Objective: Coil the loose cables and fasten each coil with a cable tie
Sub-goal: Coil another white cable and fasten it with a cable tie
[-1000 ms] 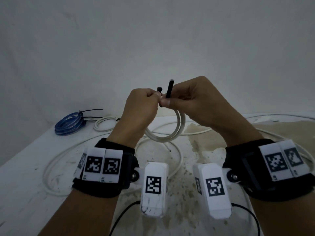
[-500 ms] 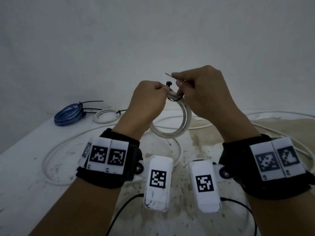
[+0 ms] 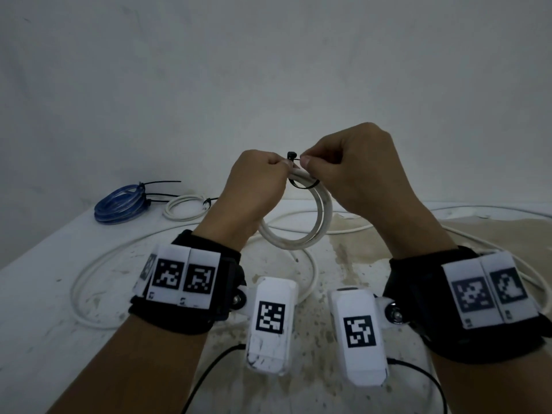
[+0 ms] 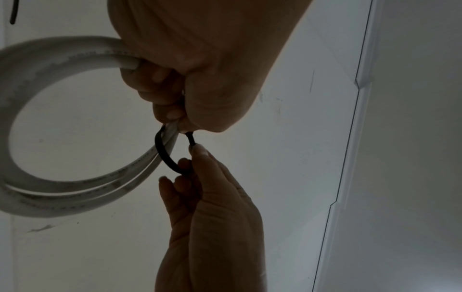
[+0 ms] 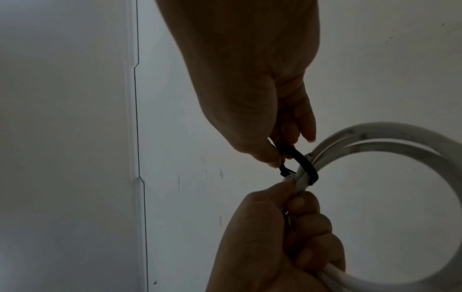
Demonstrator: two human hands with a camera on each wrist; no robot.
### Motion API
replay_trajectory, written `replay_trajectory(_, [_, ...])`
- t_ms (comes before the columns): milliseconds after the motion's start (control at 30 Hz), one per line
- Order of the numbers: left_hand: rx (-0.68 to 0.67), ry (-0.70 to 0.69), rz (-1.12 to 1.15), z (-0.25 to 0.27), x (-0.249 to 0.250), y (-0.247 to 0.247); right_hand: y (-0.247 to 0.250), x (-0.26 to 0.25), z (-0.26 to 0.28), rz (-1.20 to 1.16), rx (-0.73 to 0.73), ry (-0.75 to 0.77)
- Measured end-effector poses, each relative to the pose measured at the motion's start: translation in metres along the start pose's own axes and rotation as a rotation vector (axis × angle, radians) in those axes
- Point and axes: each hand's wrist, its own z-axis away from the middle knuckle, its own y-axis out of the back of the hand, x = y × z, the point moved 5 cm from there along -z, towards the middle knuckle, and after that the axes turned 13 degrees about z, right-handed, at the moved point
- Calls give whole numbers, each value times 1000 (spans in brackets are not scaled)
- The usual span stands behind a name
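Note:
I hold a small coil of thick white cable (image 3: 310,234) up in front of the wall. My left hand (image 3: 263,180) grips the top of the coil (image 4: 62,187), fingers curled round it. A black cable tie (image 3: 304,185) loops loosely round the coil's strands (image 5: 306,166). Its head (image 3: 291,155) sticks up between my hands. My right hand (image 3: 343,171) pinches the tie's tail right beside the head; in the left wrist view the right hand's fingertips (image 4: 200,150) close on the black tie (image 4: 165,156).
On the white stained table (image 3: 44,309) lie a tied blue coil (image 3: 122,201), a small tied white coil (image 3: 185,207) and long loose white cable (image 3: 89,273) running across to the right (image 3: 493,210). The wall stands close behind.
The tie's tail stood upright in my right fingers a second ago. It now wraps round the coil, with my right fingers at the tie's head. Both hands have shifted a little.

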Motion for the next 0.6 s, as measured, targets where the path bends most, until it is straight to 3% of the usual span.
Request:
replay_trajectory(333, [-3,6,-2,-1,-2,0,2,-1,0,-17,57,-17])
replay_trajectory(600, [7,9,1,0,-2,2,-1,1,0,-12,-5,-16])
